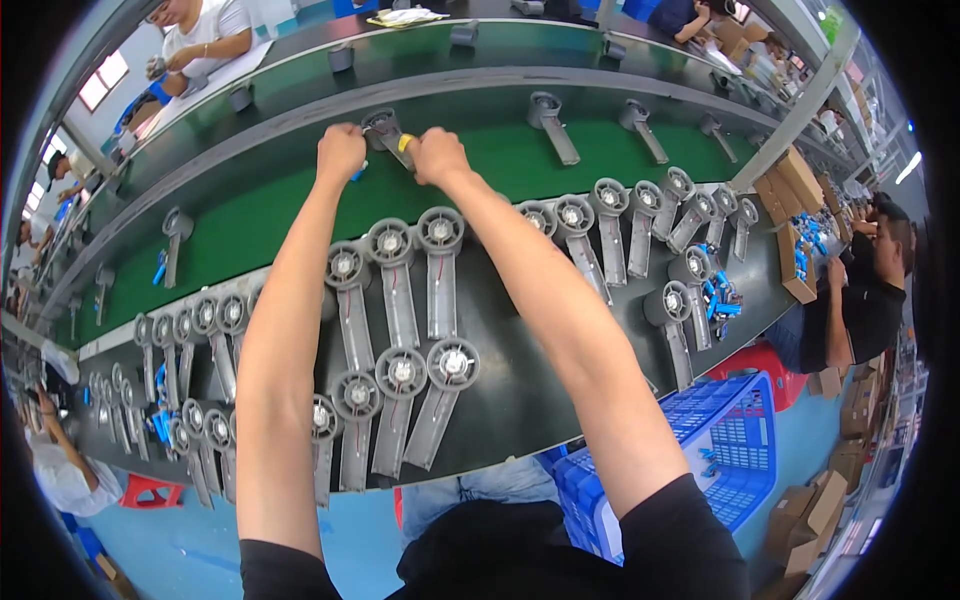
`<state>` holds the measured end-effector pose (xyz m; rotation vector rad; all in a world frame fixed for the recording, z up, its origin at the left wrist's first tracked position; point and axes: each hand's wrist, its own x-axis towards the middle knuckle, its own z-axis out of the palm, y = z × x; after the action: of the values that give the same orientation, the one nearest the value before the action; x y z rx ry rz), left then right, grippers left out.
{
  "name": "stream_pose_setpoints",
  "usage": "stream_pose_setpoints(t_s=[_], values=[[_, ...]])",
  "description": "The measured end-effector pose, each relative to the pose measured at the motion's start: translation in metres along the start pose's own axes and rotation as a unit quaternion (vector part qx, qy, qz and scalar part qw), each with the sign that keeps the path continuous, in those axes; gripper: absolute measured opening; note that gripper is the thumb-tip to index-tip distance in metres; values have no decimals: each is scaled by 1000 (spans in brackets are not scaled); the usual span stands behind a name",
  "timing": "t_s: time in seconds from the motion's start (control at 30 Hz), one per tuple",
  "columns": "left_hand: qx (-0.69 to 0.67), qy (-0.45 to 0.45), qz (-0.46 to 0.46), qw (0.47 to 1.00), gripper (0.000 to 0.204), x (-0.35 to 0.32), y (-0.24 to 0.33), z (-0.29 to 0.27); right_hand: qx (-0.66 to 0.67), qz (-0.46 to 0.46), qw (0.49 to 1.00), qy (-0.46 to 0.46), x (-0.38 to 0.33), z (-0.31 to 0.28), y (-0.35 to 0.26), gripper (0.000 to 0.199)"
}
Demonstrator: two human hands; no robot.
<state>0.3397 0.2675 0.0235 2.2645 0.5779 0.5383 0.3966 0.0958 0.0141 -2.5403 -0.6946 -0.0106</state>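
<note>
Both my arms reach out over the green conveyor belt. My right hand is closed round the handle end of a grey handheld fan casing, with a small yellow patch showing at the fingertips. Beside the round head of that casing, my left hand is closed in a pinch; whatever it may hold is hidden. A small blue piece shows just below the left fingers. A thin light strand, perhaps a wire, is visible near the casing's head.
Rows of grey fan casings lie on the dark bench nearer me. More casings ride the belt. Blue cylinders lie at the right, by a cardboard box. A blue crate stands below. A co-worker sits right.
</note>
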Motion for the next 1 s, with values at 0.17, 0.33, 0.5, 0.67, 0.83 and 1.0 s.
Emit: stream_pose_setpoints(t_s=[0.17, 0.33, 0.5, 0.67, 0.83, 1.0], values=[[155, 164, 119, 967, 30, -54, 12, -22, -53, -38, 994, 87, -112, -99, 1, 30], [55, -177, 69, 980, 41, -159, 130, -46, -26, 38, 999, -4, -305, -187, 74, 40], [125, -240, 104, 957, 49, -236, 167, -12, 8, 93, 988, 125, -411, -172, 87, 56], [56, -227, 206, 950, 49, -362, 208, -7, 2, 296, 885, 359, -546, -173, 143, 26], [-106, -412, 266, 865, 47, -528, 194, 97, -392, 649, 611, 227, -769, -171, 255, 71], [-100, -456, 309, 828, 63, -623, 154, 202, -271, 746, 565, 225, -996, -92, 283, 65]])
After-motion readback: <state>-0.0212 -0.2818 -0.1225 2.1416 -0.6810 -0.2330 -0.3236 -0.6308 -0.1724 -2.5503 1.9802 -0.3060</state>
